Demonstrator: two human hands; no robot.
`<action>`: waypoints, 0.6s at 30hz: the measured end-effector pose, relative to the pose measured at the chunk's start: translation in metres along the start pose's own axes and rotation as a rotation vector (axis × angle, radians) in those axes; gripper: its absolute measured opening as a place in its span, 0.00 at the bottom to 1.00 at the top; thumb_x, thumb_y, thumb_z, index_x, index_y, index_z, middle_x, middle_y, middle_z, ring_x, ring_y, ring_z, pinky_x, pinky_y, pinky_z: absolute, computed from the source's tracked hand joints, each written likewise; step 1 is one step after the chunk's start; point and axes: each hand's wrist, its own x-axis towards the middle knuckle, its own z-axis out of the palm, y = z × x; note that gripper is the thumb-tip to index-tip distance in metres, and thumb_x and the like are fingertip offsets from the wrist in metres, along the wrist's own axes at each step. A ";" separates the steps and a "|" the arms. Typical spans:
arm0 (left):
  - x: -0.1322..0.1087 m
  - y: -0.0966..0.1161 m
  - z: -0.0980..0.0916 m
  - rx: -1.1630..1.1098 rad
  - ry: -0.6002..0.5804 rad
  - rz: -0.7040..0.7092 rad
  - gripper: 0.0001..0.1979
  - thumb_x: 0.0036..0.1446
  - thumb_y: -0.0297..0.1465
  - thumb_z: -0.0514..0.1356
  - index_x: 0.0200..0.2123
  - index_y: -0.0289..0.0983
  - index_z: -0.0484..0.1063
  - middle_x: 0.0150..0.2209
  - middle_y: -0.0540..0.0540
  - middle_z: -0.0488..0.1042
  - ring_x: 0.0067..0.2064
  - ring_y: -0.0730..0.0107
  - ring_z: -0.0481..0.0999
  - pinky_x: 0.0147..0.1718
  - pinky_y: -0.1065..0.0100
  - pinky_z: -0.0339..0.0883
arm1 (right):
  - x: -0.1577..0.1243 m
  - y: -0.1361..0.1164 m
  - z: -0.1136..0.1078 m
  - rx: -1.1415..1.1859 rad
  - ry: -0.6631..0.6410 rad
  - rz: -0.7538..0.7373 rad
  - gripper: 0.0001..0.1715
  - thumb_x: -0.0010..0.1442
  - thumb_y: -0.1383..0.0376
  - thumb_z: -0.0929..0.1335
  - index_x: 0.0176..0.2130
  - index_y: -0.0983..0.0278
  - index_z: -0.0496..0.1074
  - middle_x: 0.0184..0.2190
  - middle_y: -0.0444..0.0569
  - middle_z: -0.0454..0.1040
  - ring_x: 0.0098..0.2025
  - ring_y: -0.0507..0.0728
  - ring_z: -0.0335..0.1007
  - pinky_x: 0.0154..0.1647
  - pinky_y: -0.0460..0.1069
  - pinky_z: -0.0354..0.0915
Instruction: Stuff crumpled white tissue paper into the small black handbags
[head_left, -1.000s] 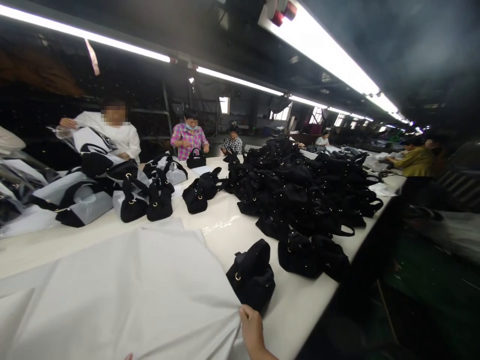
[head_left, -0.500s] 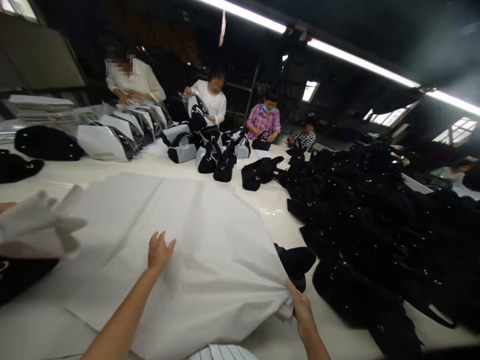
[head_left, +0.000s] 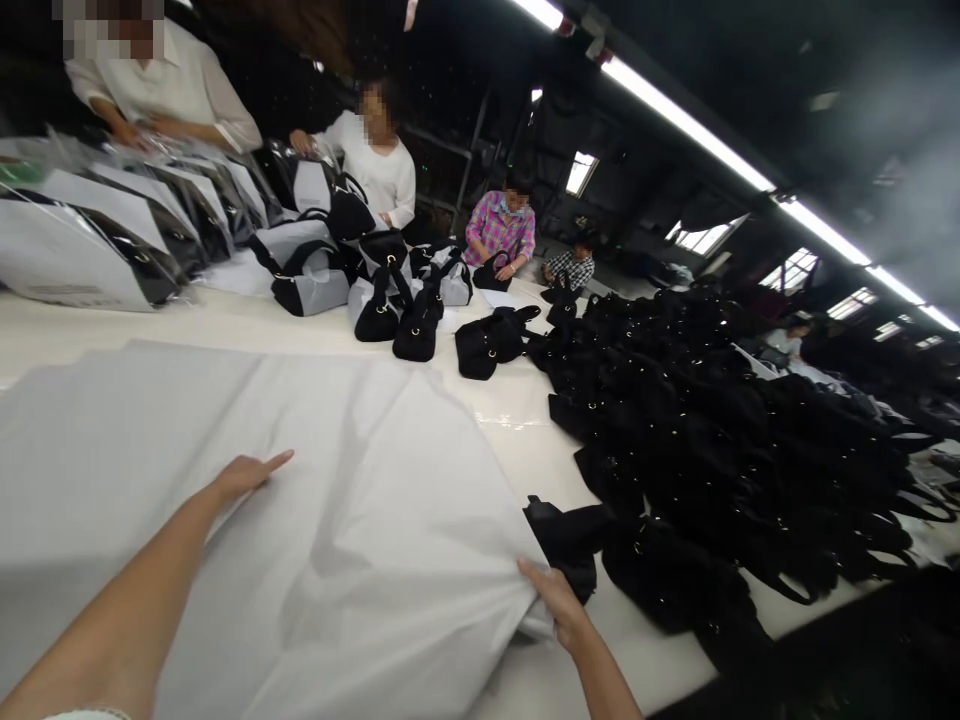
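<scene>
Fluorescent tubes (head_left: 686, 120) glow white above and beyond the right hand (head_left: 559, 605), beneath a dim, hazy ceiling (head_left: 877, 150). Glare streaks the counter (head_left: 532, 450) beyond that hand, while soft shadows crease the pale sheet (head_left: 420, 450) between it and the left hand (head_left: 244, 475). To its right, black bags (head_left: 675, 430) lose detail.

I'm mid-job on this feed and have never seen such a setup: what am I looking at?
There's no machine here: these are a person's bare hands, seen by one camera worn on their head, looking forward and down. The right hand pinches the edge of a large pale sheet spread on a white table. The left hand is over the sheet, holding nothing visible; whether it touches is unclear. Just beyond the right hand is a black bag, with a pile of black bags farther right.
</scene>
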 end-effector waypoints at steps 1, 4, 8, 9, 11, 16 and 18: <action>-0.004 0.012 0.015 -0.083 -0.147 0.025 0.38 0.33 0.64 0.59 0.28 0.32 0.71 0.30 0.36 0.76 0.37 0.46 0.77 0.36 0.55 0.71 | 0.008 0.000 0.004 -0.023 0.055 -0.010 0.28 0.45 0.52 0.77 0.39 0.71 0.79 0.38 0.57 0.80 0.43 0.63 0.77 0.47 0.52 0.70; -0.023 0.045 0.059 -0.064 -0.262 0.096 0.33 0.35 0.58 0.62 0.32 0.34 0.74 0.32 0.38 0.77 0.39 0.48 0.77 0.37 0.58 0.70 | 0.029 0.001 0.018 -0.101 0.164 -0.029 0.17 0.40 0.62 0.76 0.31 0.71 0.78 0.29 0.54 0.80 0.33 0.61 0.75 0.35 0.50 0.68; -0.028 0.053 0.071 0.235 0.180 0.175 0.35 0.47 0.46 0.60 0.53 0.27 0.68 0.56 0.26 0.68 0.58 0.38 0.66 0.53 0.50 0.62 | 0.037 0.004 0.030 -0.098 0.052 -0.068 0.16 0.36 0.71 0.68 0.30 0.70 0.77 0.22 0.47 0.76 0.25 0.54 0.68 0.28 0.46 0.61; -0.023 0.046 0.063 0.313 0.295 0.183 0.36 0.50 0.44 0.58 0.58 0.26 0.62 0.60 0.24 0.61 0.62 0.38 0.61 0.56 0.48 0.58 | 0.036 0.005 0.032 -0.096 0.019 -0.071 0.18 0.35 0.71 0.66 0.30 0.69 0.77 0.22 0.46 0.76 0.25 0.53 0.67 0.27 0.45 0.60; -0.011 0.023 0.038 0.438 0.427 0.142 0.38 0.53 0.43 0.58 0.61 0.25 0.56 0.64 0.24 0.54 0.64 0.37 0.55 0.58 0.45 0.55 | 0.031 0.007 0.032 -0.109 -0.010 -0.055 0.20 0.33 0.71 0.64 0.30 0.69 0.77 0.21 0.45 0.75 0.24 0.53 0.65 0.25 0.44 0.57; 0.014 -0.024 -0.021 0.412 0.285 -0.153 0.45 0.47 0.53 0.63 0.56 0.24 0.58 0.60 0.27 0.61 0.59 0.34 0.62 0.51 0.44 0.64 | 0.020 0.010 0.030 -0.134 -0.038 -0.033 0.23 0.31 0.72 0.61 0.28 0.68 0.77 0.20 0.45 0.73 0.23 0.53 0.64 0.25 0.45 0.56; 0.019 -0.028 -0.033 0.369 0.288 -0.242 0.42 0.47 0.49 0.64 0.55 0.23 0.59 0.59 0.24 0.61 0.58 0.33 0.64 0.48 0.46 0.67 | 0.017 0.007 0.031 -0.163 -0.047 -0.034 0.22 0.31 0.72 0.61 0.28 0.67 0.77 0.19 0.44 0.73 0.23 0.55 0.64 0.26 0.46 0.58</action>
